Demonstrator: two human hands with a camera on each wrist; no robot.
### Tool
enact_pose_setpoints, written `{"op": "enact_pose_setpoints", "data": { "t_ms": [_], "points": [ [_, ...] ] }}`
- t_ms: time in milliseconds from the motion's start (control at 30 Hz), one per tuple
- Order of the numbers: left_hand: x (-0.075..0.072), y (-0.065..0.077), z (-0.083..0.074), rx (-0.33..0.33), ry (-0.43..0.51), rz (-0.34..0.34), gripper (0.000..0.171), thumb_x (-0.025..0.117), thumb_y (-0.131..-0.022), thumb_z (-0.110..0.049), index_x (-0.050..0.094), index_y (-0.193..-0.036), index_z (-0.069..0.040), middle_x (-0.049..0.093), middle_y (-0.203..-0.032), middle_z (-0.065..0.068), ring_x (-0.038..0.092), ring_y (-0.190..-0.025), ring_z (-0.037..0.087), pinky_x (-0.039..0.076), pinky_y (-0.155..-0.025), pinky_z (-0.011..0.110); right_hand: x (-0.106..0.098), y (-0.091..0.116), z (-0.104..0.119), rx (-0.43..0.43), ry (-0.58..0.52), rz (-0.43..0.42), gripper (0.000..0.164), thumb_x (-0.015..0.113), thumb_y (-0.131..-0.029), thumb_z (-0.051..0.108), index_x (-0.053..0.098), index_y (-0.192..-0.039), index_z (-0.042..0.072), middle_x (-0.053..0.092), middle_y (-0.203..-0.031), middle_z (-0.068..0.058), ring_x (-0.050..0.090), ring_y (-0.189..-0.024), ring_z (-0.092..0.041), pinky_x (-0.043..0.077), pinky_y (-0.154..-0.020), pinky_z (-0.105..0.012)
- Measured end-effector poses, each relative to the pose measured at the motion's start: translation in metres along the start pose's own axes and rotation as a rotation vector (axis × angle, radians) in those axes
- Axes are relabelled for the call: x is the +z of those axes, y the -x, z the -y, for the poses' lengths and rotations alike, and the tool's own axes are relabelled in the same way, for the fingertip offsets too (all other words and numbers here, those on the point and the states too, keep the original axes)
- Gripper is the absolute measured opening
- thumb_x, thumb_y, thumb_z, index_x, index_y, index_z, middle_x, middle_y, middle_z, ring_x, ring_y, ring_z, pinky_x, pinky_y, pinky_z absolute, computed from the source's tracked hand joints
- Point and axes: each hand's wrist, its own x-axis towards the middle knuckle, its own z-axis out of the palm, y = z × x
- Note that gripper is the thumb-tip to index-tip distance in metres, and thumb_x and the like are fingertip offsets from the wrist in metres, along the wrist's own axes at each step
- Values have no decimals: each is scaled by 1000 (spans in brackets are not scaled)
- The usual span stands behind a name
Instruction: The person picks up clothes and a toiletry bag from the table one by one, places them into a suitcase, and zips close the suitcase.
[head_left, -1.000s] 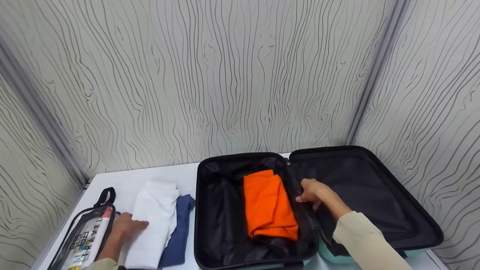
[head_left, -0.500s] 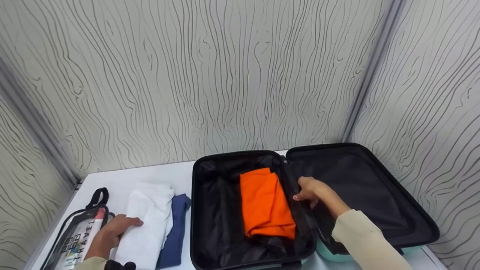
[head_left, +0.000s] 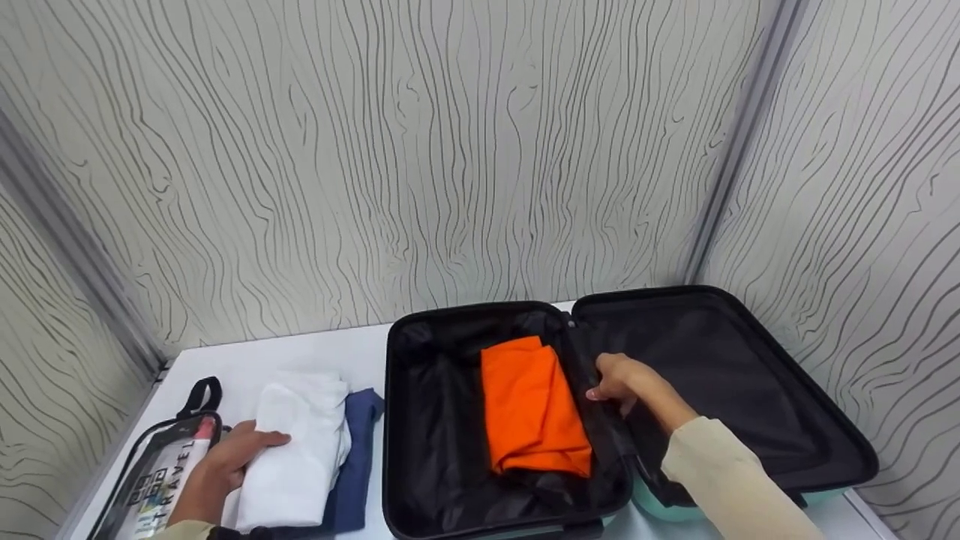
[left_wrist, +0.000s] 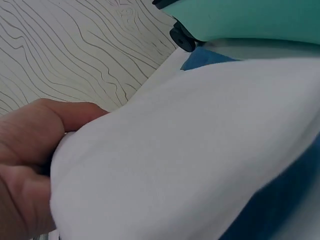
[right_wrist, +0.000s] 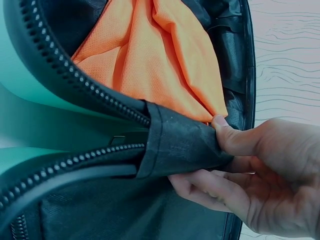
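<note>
My left hand (head_left: 232,461) grips the left edge of a folded white garment (head_left: 296,457), thumb on top and fingers underneath. In the left wrist view the white cloth (left_wrist: 175,150) bulges up over a blue garment (left_wrist: 280,200). The folded dark blue garment (head_left: 360,450) lies partly beneath it on the table. My right hand (head_left: 630,382) pinches the black fabric hinge strip (right_wrist: 185,142) between the halves of an open suitcase (head_left: 435,420), thumb above and fingers below. A folded orange garment (head_left: 534,409) lies in the suitcase's left half.
A clear toiletry bag (head_left: 161,472) with bottles inside and a black strap lies left of the white garment. The suitcase's right half (head_left: 735,390) lies spread flat near the right wall. A patterned wall panel (head_left: 465,165) stands behind the white table (head_left: 225,360).
My left hand has closed its hold on the white garment, and the near end has lifted, showing blue cloth below. The right hand keeps its hold; the head view has shifted slightly.
</note>
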Motion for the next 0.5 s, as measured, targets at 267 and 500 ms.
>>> {"op": "enact_pose_setpoints", "data": {
  "t_ms": [267, 500],
  "points": [
    [11, 10, -21, 63, 49, 9, 53, 58, -89, -11, 30, -128, 11, 64, -94, 4, 66, -87, 18, 55, -77, 36, 0, -1, -1, -14, 29, -7, 31, 69, -84, 17, 51, -99, -4, 55, -92, -19, 63, -54, -25, 55, -50, -35],
    [23, 21, -41, 115, 43, -29, 51, 57, -89, -10, 30, -127, 11, 64, -94, 4, 66, -86, 17, 55, -76, 35, 1, -1, -1, -14, -7, 3, 31, 68, -85, 15, 49, -100, -5, 54, -93, -20, 63, -56, -27, 55, -51, -36]
  ]
}}
